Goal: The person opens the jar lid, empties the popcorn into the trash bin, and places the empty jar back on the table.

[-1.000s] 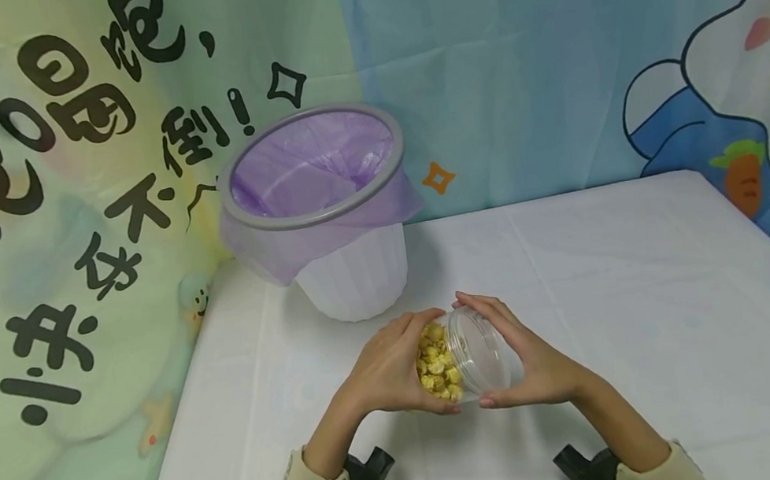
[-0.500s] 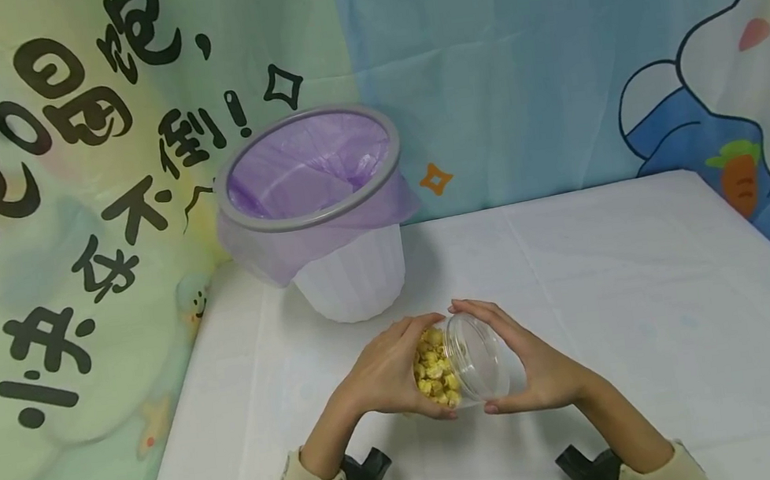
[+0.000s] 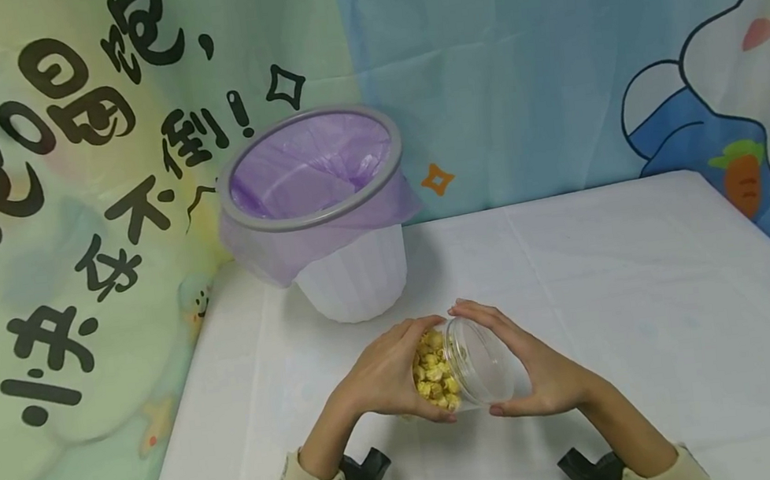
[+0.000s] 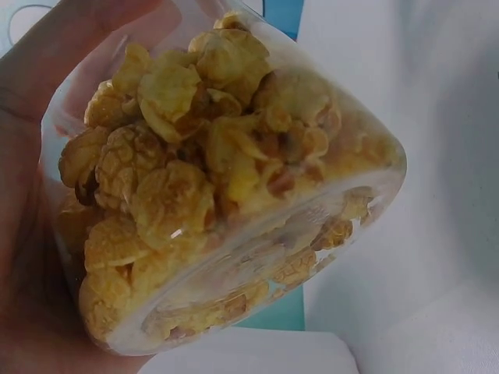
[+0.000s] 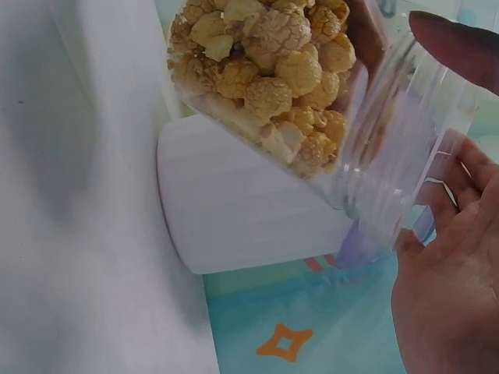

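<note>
A clear round jar full of yellow popcorn is tilted over the table, its mouth end toward the right. My left hand wraps around the jar's body, thumb below and fingers above. At the mouth end, my right hand holds the clear lid by its edge, fingers on the far side and thumb on the near side. The left wrist view shows the jar's base and the popcorn behind its wall. In the right wrist view, the jar's ridged neck and the lid stand close together.
A white bin with a grey rim and a purple liner stands behind the hands, to the left. White cloth covers the table. A printed backdrop hangs along the back and left.
My right hand has shifted slightly right and down with the lid. The jar and my left hand have moved a little left and down. The bin stays put.
</note>
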Demonstrator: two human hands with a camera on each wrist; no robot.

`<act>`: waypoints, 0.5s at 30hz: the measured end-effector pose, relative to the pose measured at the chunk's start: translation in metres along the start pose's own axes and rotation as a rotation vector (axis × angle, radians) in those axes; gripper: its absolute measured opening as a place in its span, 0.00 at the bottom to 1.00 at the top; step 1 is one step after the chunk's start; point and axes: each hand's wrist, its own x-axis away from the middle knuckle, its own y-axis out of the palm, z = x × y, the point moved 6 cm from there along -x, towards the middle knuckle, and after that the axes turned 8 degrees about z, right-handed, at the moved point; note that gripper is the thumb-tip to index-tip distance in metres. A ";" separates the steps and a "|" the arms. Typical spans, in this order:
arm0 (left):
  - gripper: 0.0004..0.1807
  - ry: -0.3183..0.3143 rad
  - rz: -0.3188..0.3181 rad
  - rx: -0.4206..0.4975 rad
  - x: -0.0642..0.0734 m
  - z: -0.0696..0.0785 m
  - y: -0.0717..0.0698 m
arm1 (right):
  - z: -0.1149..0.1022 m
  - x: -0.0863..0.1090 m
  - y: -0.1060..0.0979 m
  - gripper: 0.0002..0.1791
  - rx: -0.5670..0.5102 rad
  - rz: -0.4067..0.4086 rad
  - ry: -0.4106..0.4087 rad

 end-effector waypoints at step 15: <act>0.62 -0.027 0.010 0.006 0.002 -0.004 0.000 | 0.039 0.014 -0.037 0.65 0.152 0.250 0.098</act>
